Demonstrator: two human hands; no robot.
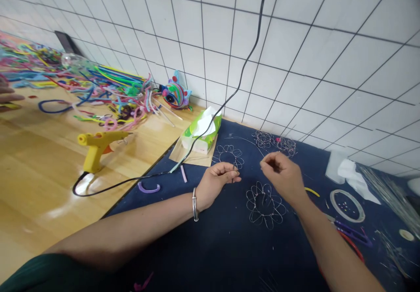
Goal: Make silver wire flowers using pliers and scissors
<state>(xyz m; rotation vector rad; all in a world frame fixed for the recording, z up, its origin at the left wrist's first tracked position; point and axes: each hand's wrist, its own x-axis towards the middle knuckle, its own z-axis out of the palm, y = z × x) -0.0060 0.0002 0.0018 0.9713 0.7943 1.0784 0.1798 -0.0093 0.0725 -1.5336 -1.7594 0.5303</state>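
Note:
My left hand (220, 182), with a silver bracelet at the wrist, is closed in a pinch on a small wire end beside a flower-shaped wire ring (229, 154). To its right my right hand (282, 173) is closed in a pinch; a thin wire (251, 142) runs from its fingertips toward the upper left. Below and between the hands, a second wire flower (266, 205) lies flat on the dark blue cloth (210, 248). The two hands are apart.
A yellow glue gun (95, 150) and coloured pipe cleaners (108, 86) lie on the wooden table at left. A tissue box (200, 137) stands behind my hands, with a black cable across it. Tangled wire (275, 142), a round dish (347, 205) and purple scissors (354, 234) are rightward.

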